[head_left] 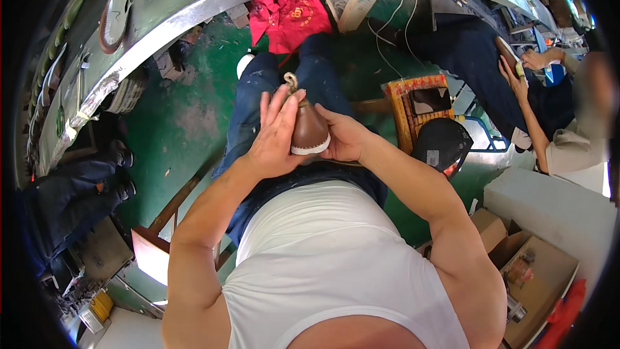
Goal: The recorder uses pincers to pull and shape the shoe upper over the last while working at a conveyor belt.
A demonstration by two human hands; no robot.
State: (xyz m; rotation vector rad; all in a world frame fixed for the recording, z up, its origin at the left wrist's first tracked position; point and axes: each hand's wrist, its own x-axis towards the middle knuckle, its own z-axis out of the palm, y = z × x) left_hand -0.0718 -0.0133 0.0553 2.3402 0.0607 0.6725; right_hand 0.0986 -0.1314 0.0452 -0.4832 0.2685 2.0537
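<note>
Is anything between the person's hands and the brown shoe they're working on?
Nothing visible. The left hand lies flat against the small brown leather shoe with a white sole, and the right hand cups its other side; both touch it directly, above the lap.

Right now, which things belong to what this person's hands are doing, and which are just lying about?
In hand:
brown shoe, white-soled
left hand, flat against it
right hand, gripping it

Lying about:
red cloth on the green floor
wooden stool
black cap
cardboard boxes
white cables
</note>
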